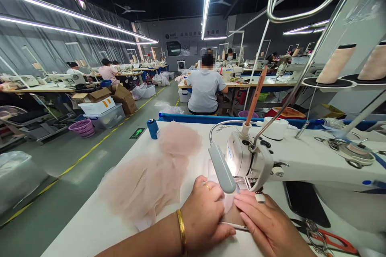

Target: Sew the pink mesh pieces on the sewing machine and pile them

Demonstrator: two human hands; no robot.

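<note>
A white sewing machine (244, 156) with a lit needle area and a grey lamp arm (221, 168) stands before me. My left hand (208, 209), with a ring and a gold bangle, is curled on sheer pale pink fabric (228, 202) just in front of the presser foot. Flat on the fabric and machine bed, fingers stretched, lies my right hand (262, 217), close beside the needle area. The needle itself is hidden by the lamp arm. More sheer pink pieces (147, 184) are spread over the table to the left.
A blue thread spool (152, 129) stands at the table's far left edge. Right of my right hand are a black phone (306, 202) and red-handled scissors (334, 241). A pencil (256, 96) stands upright on the machine. Thread cones (336, 64) rise behind; a co-worker (206, 88) sits ahead.
</note>
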